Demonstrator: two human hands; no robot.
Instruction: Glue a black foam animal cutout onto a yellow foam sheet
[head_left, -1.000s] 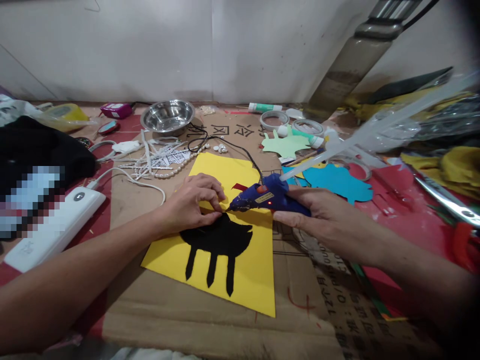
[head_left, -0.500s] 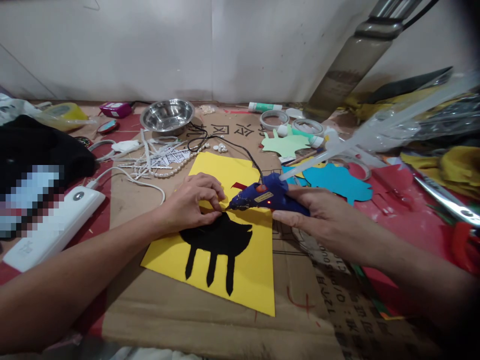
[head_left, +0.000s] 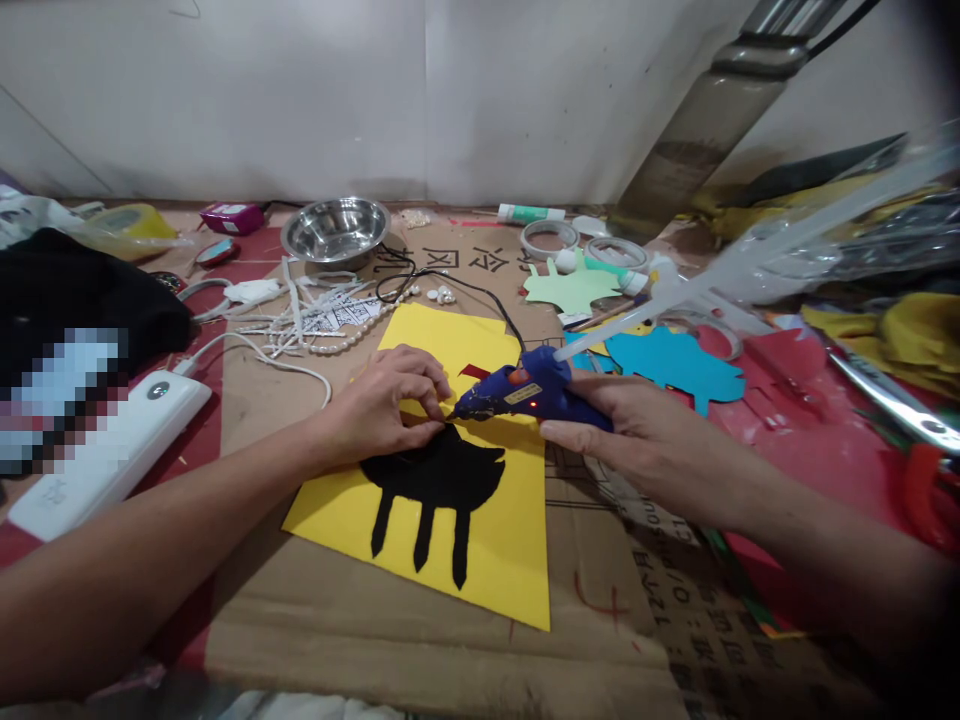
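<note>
On yellow paper sheet (head_left: 502,560): left hand (head_left: 379,405) still pinches black paper cutout (head_left: 442,480); right hand (head_left: 645,445), gripping blue glue gun (head_left: 525,392), edges leftward.

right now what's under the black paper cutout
A yellow sheet lies under the black cutout, with cardboard beneath. The left hand and glue gun cover its top edge, hiding that part.

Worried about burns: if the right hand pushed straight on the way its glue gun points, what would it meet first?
Probably the fingertips of the left hand, holding the black cutout at the glue gun nozzle; depth unclear.
</note>
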